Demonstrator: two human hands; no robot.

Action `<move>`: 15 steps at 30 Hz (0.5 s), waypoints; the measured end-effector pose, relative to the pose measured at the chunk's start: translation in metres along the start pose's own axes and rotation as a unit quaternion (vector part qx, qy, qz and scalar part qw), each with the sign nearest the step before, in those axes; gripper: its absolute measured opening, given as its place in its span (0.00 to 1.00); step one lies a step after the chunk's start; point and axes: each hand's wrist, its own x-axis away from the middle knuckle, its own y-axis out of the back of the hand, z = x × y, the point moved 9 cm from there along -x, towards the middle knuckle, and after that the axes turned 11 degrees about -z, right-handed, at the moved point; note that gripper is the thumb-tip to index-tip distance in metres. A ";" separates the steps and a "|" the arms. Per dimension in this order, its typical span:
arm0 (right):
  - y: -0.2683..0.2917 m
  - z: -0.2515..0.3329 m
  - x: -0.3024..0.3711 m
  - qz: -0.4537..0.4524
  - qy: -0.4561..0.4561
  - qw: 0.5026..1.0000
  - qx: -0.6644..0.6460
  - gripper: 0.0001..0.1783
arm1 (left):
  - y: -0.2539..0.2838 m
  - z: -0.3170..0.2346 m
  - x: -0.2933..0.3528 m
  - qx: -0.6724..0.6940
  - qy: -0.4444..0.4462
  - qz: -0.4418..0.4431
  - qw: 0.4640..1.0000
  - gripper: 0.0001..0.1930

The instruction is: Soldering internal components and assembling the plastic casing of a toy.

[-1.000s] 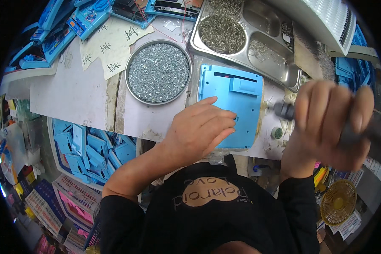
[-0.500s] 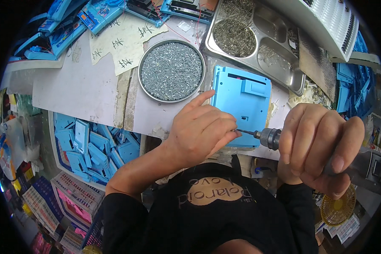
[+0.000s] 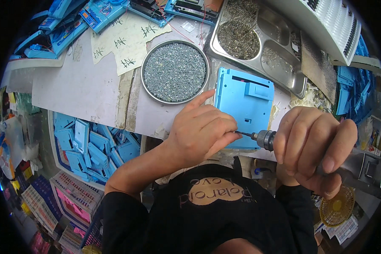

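My right hand (image 3: 315,148) is closed around an electric screwdriver (image 3: 266,139), whose grey body reaches out to the right past my palm. Its thin bit points left, to the fingertips of my left hand (image 3: 203,131). Thumb and fingers of that hand pinch together at the bit's tip, with the index finger stretched toward the panel's left edge. Whatever lies in the pinch, a screw or only the bit, is hidden. Just beyond both hands a light-blue plastic panel (image 3: 235,99) lies flat, with a slot, a raised block and small holes on its face.
A round dish of small silver screws (image 3: 207,70) stands left of the panel. Behind is a metal compartment tray (image 3: 298,80) with small metal parts. Blue plastic parts fill a bin (image 3: 53,135) at lower left. Blue electronic units (image 3: 101,15) are piled at the far left.
My right hand and the screwdriver have shifted slightly left, closer to my left hand. The panel, dish and tray appear a little farther right in view. My left hand keeps its pinch.
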 end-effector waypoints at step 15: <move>-0.002 -0.003 0.000 -0.038 0.005 0.999 -0.002 0.15 | -0.004 -0.001 -0.005 -0.026 0.003 0.062 0.998 0.11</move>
